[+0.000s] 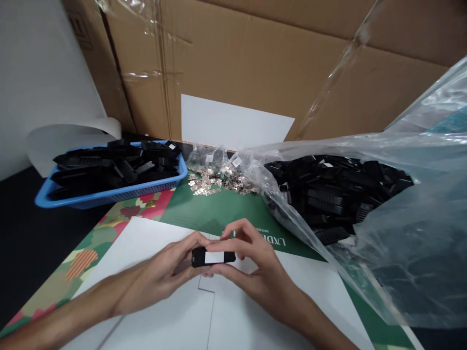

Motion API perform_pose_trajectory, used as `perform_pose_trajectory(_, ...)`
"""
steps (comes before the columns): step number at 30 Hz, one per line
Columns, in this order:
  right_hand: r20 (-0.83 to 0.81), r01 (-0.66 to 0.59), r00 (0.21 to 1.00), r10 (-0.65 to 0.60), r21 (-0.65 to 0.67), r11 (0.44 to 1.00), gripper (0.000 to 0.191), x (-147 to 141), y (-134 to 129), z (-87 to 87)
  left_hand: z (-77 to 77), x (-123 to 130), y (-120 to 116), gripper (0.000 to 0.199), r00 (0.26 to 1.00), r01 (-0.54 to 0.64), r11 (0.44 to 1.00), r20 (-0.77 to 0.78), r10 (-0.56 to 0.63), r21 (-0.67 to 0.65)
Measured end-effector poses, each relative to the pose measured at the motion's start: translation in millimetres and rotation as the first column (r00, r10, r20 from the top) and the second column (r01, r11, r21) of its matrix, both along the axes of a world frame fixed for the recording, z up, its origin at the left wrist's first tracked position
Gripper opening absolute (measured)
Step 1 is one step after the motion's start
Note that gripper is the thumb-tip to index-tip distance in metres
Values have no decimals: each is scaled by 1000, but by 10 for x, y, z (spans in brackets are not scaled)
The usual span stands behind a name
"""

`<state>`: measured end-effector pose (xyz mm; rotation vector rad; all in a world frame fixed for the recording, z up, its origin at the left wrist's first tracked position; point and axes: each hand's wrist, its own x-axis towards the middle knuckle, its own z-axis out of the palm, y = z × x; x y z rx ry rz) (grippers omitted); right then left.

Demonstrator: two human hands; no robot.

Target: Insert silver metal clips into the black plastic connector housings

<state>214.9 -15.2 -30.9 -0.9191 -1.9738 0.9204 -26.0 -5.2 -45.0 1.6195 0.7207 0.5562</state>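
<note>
Between my two hands is a small black plastic case [199, 258] with a white strip [214, 257] on the side that faces me. It is held level above the white paper [160, 316]. The fingers and thumb of my left hand [178, 265] close around its left end. My right hand [251, 260] pinches its right part between thumb and fingers, with the index finger bent above it. The inside of the case and its far side are hidden.
At the left stands a blue basket [109, 195] heaped with black plastic parts [124, 167]. Small shiny metal pieces [207, 182] lie behind my hands. A clear plastic bag [408, 257] holding more black parts [328, 189] spreads at the right. Cardboard [237, 53] walls the back.
</note>
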Motion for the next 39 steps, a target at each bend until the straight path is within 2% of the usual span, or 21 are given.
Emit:
perform_pose_trajectory(3, 44, -51, 998, 42, 227, 973, 32, 14, 19, -56, 26, 22, 3, 16, 1000, 8, 1000, 11, -8, -2)
perform_pose_trajectory(5, 135, -86, 990, 46, 303, 949, 36, 39, 24, -49, 38, 27, -10, 20, 1000, -24, 1000, 8, 24, 3)
perform_pose_trajectory(6, 176, -101, 983, 49, 296, 950, 38, 55, 28, -38, 43, 27, -20, 23, 999, -46, 999, 13, 46, -11)
perform_pose_trajectory(8, 184, -92, 981, 57, 191, 977, 47, 87, 44, -28, 56, 25, -40, 29, 995, -87, 993, 43, 90, -79)
perform_pose_trajectory(10, 110, 6, 994, -16, 90, 996, 50, 112, 81, -59, 72, 20, -49, 34, 990, -109, 981, 71, 121, -158)
perform_pose_trajectory(13, 69, 211, 975, -212, 27, 977, 34, 128, 169, -171, 92, 13, -33, 27, 988, -98, 978, 96, 117, -183)
perform_pose_trajectory(16, 109, 278, 955, -277, 5, 961, 20, 132, 244, -266, 94, 7, -2, 25, 985, -87, 987, 138, 105, -135)
perform_pose_trajectory(25, 127, 294, 946, -298, 48, 955, 16, 123, 230, -245, 41, -12, 13, 32, 971, -73, 987, 216, 103, -142)
perform_pose_trajectory(28, 126, 288, 948, -292, 51, 956, 23, 99, 215, -265, 7, 3, 8, 31, 965, -76, 986, 239, 111, -149)
perform_pose_trajectory(31, 173, 270, 944, -282, 91, 959, 21, 81, 222, -313, -30, 8, 1, 31, 960, -74, 988, 259, 108, -138)
perform_pose_trajectory(33, 173, 300, 931, -321, 135, 944, 19, 79, 216, -325, -43, 3, 0, 31, 962, -78, 988, 248, 110, -135)
perform_pose_trajectory(36, 76, 354, 926, -371, 177, 919, 14, 76, 157, -268, -14, 1, 4, 29, 966, -88, 986, 228, 120, -145)
perform_pose_trajectory(39, -32, 338, 940, -340, 229, 913, 12, 42, 58, -161, 62, 20, 12, 24, 963, -107, 976, 225, 149, -189)
